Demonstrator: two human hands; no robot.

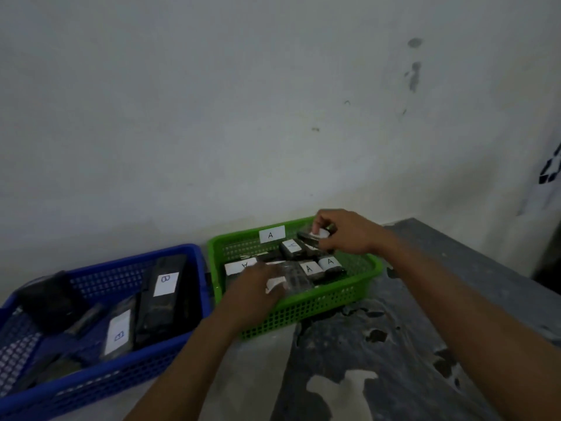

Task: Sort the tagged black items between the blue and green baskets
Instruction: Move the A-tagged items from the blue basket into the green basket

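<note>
A green basket [306, 308] with an "A" label on its back wall holds several black items tagged "A" [309, 268]. To its left a blue basket [100, 378] holds black items tagged "B" [165, 285]. My right hand [343, 230] hovers over the far right of the green basket, shut on a small black item with a white tag [312, 237]. My left hand [258, 284] is inside the green basket near its front left, fingers closed around a black item with a white tag [274, 284]; that item is mostly hidden by the hand.
Both baskets sit on a worn grey table [394, 344] with peeling paint, pushed against a white wall [243, 117]. The table's right edge [473, 253] runs diagonally toward the near right. A dark object stands at the far right edge of view.
</note>
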